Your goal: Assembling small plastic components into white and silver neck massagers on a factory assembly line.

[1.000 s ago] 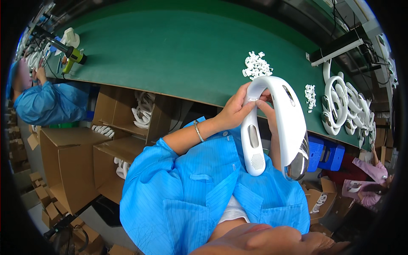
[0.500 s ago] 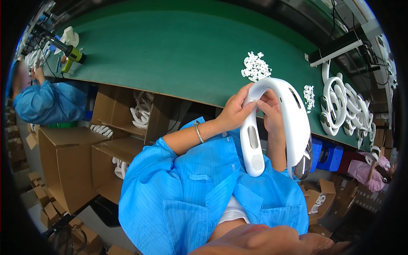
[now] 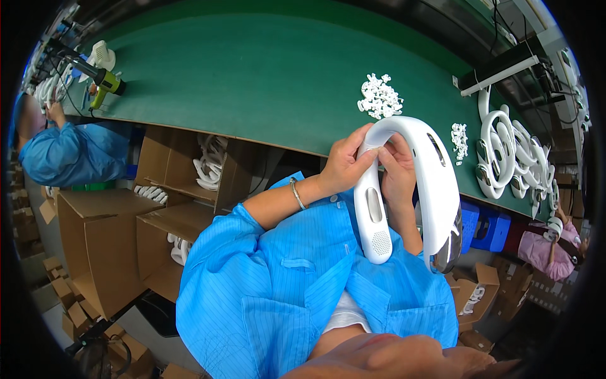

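Interior, viewed from above. A long green bench [image 3: 252, 69] spans the upper field, its top brightly lit; the space beneath it lies largely in shadow. Upper right: a pale post [image 3: 544, 22], a black bar [image 3: 505, 68] with a white edge, and loose cables [image 3: 495, 22]. Lower left: large open boxes [image 3: 101, 252] of brown cardboard, grey floor [image 3: 165, 346] showing between, and smaller cartons [image 3: 63, 290] piled toward the rim. Lower right: blue crates [image 3: 494, 232] below the bench and more brown cardboard beside them

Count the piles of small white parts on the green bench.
2: a larger pile beyond the held white device, a smaller pile to its right. Others may be hidden behind things.
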Tool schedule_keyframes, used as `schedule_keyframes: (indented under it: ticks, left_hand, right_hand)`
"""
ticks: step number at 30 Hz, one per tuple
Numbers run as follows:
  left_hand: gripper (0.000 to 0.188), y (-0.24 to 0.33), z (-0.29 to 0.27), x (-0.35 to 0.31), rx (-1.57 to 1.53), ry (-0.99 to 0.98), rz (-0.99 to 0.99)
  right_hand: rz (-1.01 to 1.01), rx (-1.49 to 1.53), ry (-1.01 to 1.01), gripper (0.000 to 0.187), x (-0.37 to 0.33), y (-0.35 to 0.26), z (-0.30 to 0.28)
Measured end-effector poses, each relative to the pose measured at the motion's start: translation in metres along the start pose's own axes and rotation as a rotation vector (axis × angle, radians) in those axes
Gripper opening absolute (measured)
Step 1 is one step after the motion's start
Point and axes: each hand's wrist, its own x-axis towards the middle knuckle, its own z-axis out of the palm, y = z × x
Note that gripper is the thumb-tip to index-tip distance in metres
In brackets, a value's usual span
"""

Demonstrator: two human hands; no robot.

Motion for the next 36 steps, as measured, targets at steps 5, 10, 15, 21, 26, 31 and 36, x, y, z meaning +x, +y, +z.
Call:
schedule_keyframes:
  ticks: [5,10,15,21,26,31,36]
  left_hand:
    - [0.047,0.005,0.004,0.004,-0.284,0.001,-0.16]
    - [0.053,0.005,0.0,0.006,-0.296,-0.181,-0.27]
    - [0.049,-0.043,-0.012,-0.005,-0.331,0.015,-0.644]
    - [0.052,-0.081,-0.031,-0.009,-0.123,-0.234,-0.432]
    - [0.04,-0.018,0.025,0.016,-0.204,-0.1,-0.67]
    - [0.03,-0.021,0.035,0.028,-0.105,-0.147,-0.656]
    - [0.03,-0.007,0.072,0.045,-0.191,-0.157,-0.75]
  right_hand:
    - [-0.033,-0.141,-0.03,0.038,0.004,0.004,-0.013]
    - [0.07,-0.147,-0.029,0.038,-0.003,-0.022,-0.005]
    - [-0.224,-0.686,0.0,0.026,-0.008,-0.027,-0.028]
    - [-0.217,-1.332,0.745,0.021,0.003,-0.055,-0.196]
    - [-0.073,-1.501,0.702,0.03,0.007,-0.048,-0.255]
    - [-0.201,-1.541,0.616,0.033,0.011,-0.041,-0.267]
    - [-0.357,-1.372,0.649,0.026,0.004,-0.041,-0.263]
